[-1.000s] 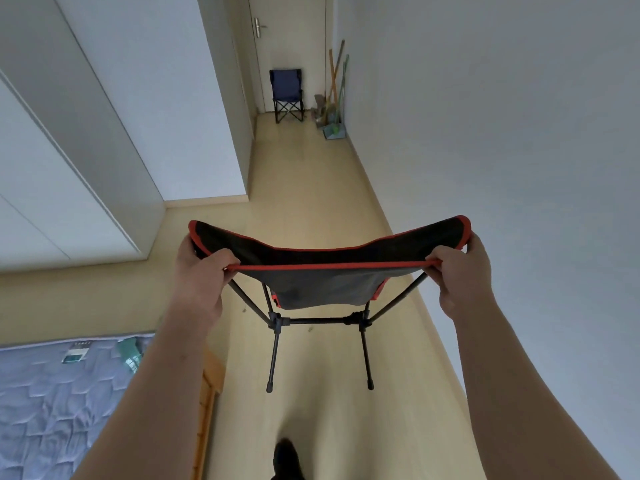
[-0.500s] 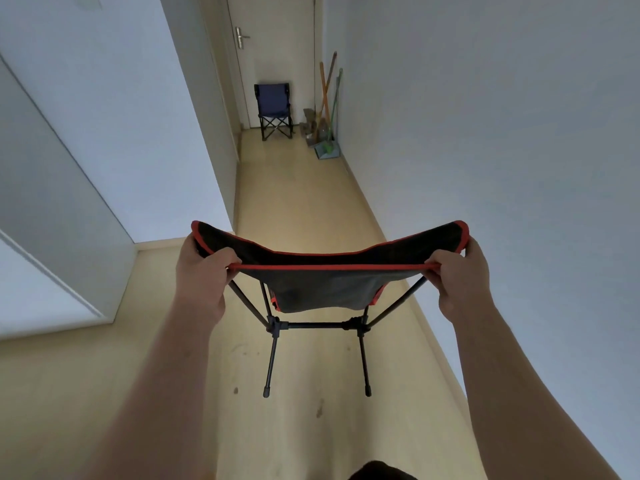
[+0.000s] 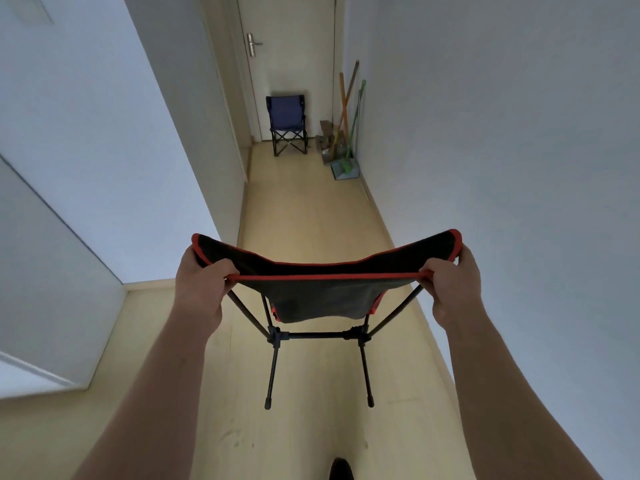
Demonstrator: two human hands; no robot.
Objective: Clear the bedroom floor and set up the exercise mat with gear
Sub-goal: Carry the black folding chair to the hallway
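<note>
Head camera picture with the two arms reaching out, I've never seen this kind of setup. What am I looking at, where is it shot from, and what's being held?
There is no machine here. A camera worn on a person's head looks forward and down, so the two bare arms are the wearer's own. The left hand and right hand each grip a top corner of a black fabric folding camp chair with red trim, held up with its thin black legs above the pale wooden floor. Ahead runs a narrow hallway. At its far end, a dark blue folding chair stands before a closed white door. Long-handled brooms and a grey-green dustpan lean by the right wall.
</note>
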